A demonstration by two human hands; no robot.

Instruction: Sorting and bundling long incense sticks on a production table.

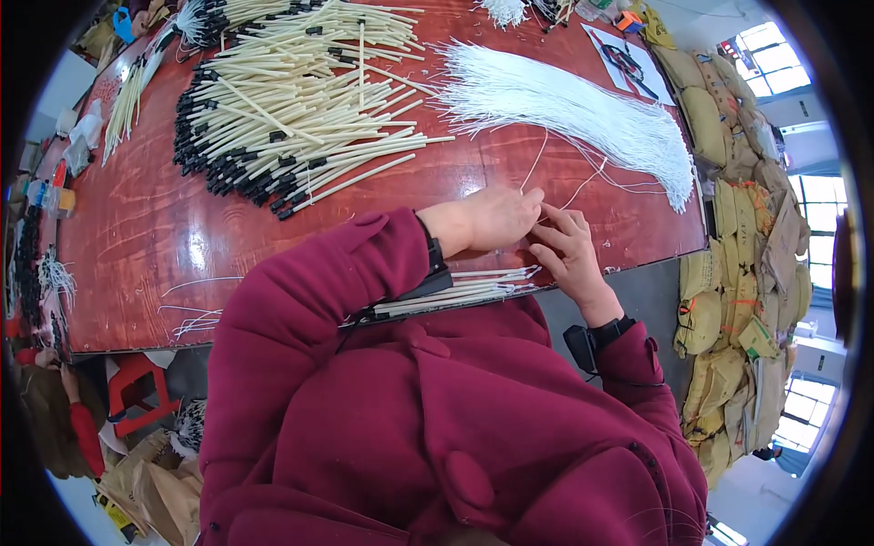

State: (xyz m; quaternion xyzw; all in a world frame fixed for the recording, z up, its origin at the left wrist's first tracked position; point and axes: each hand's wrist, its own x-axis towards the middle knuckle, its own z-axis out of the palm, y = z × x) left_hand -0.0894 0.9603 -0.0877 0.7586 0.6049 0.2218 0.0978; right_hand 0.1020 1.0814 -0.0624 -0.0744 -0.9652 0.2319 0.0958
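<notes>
— Fingers of the left hand (496, 218) and right hand (566, 250) meet near the table's (137, 237) front edge, pinched together on a thin white cord (535, 164)?

— Looks so, though the exact grip is too small to tell. That cord trails back toward the white cord bundle (564, 105) near the right edge.

— And the cream tubes?

— A big heap of black-tipped tubes (291, 100) lies toward the far left; a few tubes (455, 289) rest at the front edge, under the left forearm.
</notes>
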